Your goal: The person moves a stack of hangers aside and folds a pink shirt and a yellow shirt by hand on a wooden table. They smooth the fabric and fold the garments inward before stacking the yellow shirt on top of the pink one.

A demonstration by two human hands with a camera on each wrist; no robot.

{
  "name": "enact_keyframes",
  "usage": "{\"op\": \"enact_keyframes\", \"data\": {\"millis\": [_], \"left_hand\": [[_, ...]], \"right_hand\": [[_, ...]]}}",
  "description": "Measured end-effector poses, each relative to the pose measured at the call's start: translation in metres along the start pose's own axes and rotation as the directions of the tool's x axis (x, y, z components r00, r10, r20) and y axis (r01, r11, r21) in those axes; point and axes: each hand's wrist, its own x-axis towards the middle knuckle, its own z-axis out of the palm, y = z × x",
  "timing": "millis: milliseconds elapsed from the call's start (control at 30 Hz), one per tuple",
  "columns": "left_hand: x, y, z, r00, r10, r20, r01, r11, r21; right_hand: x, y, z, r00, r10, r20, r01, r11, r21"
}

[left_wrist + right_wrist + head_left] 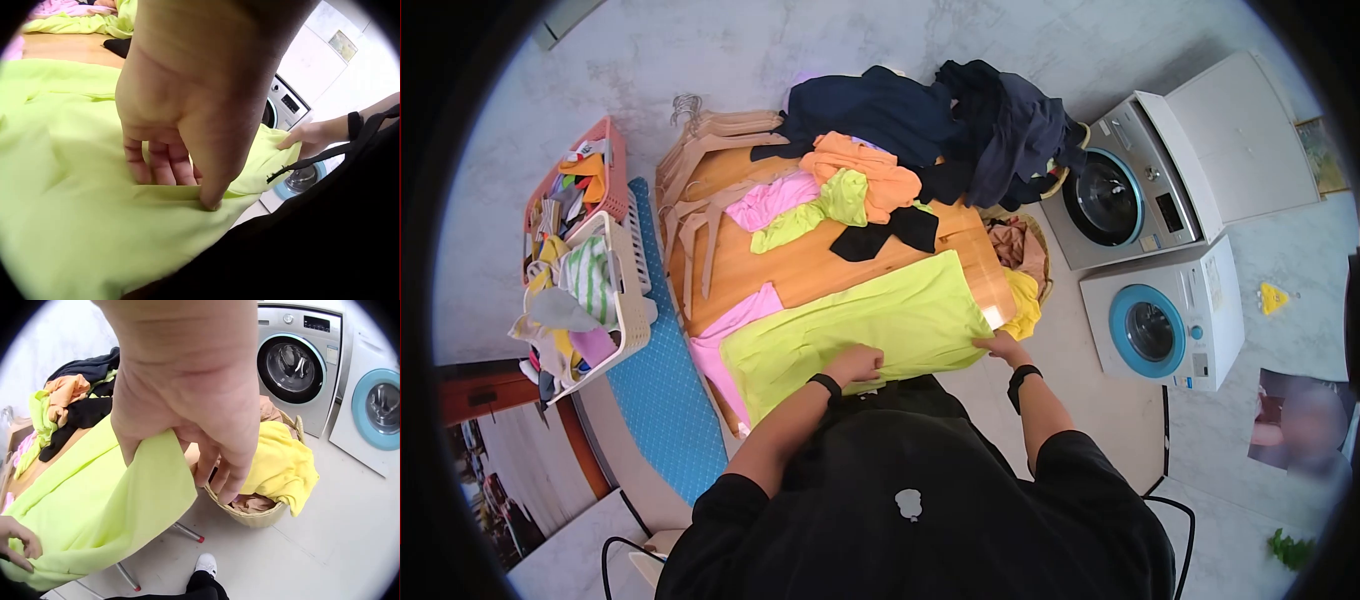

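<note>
A lime-green garment (850, 320) lies spread along the front of the wooden table (785, 275), partly over a pink garment (718, 350). My left hand (858, 365) pinches its near edge around the middle; in the left wrist view, the thumb is outside a fold of the green cloth (75, 187) and the fingertips go in behind it. At the right end, my right hand (1004, 347) pinches the garment's near corner. The right wrist view shows this green corner (164, 481) raised off the table's side, its cloth draping toward my left hand.
Wooden hangers (700, 240) lie at the table's left, beside a blue ironing board (650, 350) and laundry baskets (636, 310). Pink, orange, black and dark clothes (865, 115) are heaped at the back. A wicker basket (256, 519) of clothes and two washing machines (1145, 330) stand right.
</note>
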Motion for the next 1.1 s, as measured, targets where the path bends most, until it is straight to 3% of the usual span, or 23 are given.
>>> {"op": "enact_keyframes", "data": {"millis": [67,133,167,233,367,433,467,533,567,600,667,700,800,933,1000,1033,1067,1100], "left_hand": [[0.006,0.000,0.001,1.000,0.009,0.015,-0.009,1.000,0.018],[0.012,-0.010,0.004,1.000,0.007,0.024,-0.008,0.999,0.044],[0.016,-0.014,0.005,1.000,-0.013,0.019,0.014,1.000,-0.026],[0.018,-0.018,0.005,0.999,-0.032,0.015,0.033,0.995,-0.097],[0.020,-0.017,0.000,0.995,-0.093,0.039,0.098,0.987,-0.127],[0.021,-0.015,-0.001,0.991,-0.123,0.045,0.127,0.986,-0.111],[0.021,-0.015,-0.001,0.990,-0.129,0.050,0.134,0.986,-0.101],[0.020,-0.012,-0.002,0.989,-0.135,0.054,0.140,0.986,-0.090],[0.018,-0.009,-0.005,0.986,-0.148,0.071,0.154,0.984,-0.091],[0.019,-0.009,-0.008,0.983,-0.162,0.084,0.169,0.981,-0.092],[0.015,-0.007,-0.009,0.983,-0.172,0.069,0.179,0.979,-0.095],[0.015,-0.006,-0.009,0.982,-0.181,0.063,0.186,0.977,-0.101],[0.015,-0.006,-0.011,0.980,-0.180,0.082,0.187,0.978,-0.091],[0.018,-0.012,-0.005,0.984,-0.170,0.060,0.175,0.979,-0.100],[0.020,-0.016,-0.002,0.986,-0.163,0.027,0.165,0.980,-0.114],[0.019,-0.016,-0.002,0.986,-0.163,0.024,0.165,0.979,-0.117],[0.018,-0.017,-0.001,0.988,-0.152,0.006,0.150,0.974,-0.171],[0.014,-0.016,-0.005,0.990,-0.143,-0.016,0.136,0.965,-0.223]], "right_hand": [[0.013,0.017,-0.002,0.999,0.030,0.021,-0.029,0.998,-0.061],[0.008,0.015,-0.001,0.999,-0.039,-0.005,0.039,0.998,-0.044],[0.005,0.014,0.002,0.999,-0.037,-0.004,0.037,0.998,-0.043],[0.002,0.016,0.005,0.999,-0.039,0.013,0.037,0.989,0.140],[-0.005,0.009,0.003,0.996,0.076,0.036,-0.082,0.971,0.226],[0.004,0.017,0.006,0.963,0.229,0.140,-0.266,0.758,0.595],[0.010,0.023,0.005,0.963,0.230,0.138,-0.266,0.757,0.596],[0.035,0.047,0.004,0.945,0.165,0.283,-0.328,0.492,0.807],[0.052,0.060,0.008,0.948,0.198,0.250,-0.298,0.277,0.913],[0.058,0.059,0.006,0.950,0.192,0.247,-0.294,0.281,0.914],[0.070,0.055,0.004,0.880,0.319,0.351,-0.287,-0.230,0.930],[0.068,0.047,0.007,0.882,0.314,0.351,-0.289,-0.228,0.930],[0.049,0.018,0.024,0.909,0.415,0.032,-0.042,0.016,0.999],[0.036,0.008,0.031,0.938,0.346,-0.013,-0.039,0.143,0.989],[0.027,-0.007,0.030,0.879,0.427,-0.212,-0.106,0.608,0.787],[0.023,-0.010,0.036,0.879,0.425,-0.214,-0.105,0.612,0.784],[0.017,-0.010,0.043,0.752,0.103,-0.651,0.121,0.949,0.290],[0.017,-0.013,0.048,0.504,-0.386,-0.773,0.175,0.922,-0.346]]}}
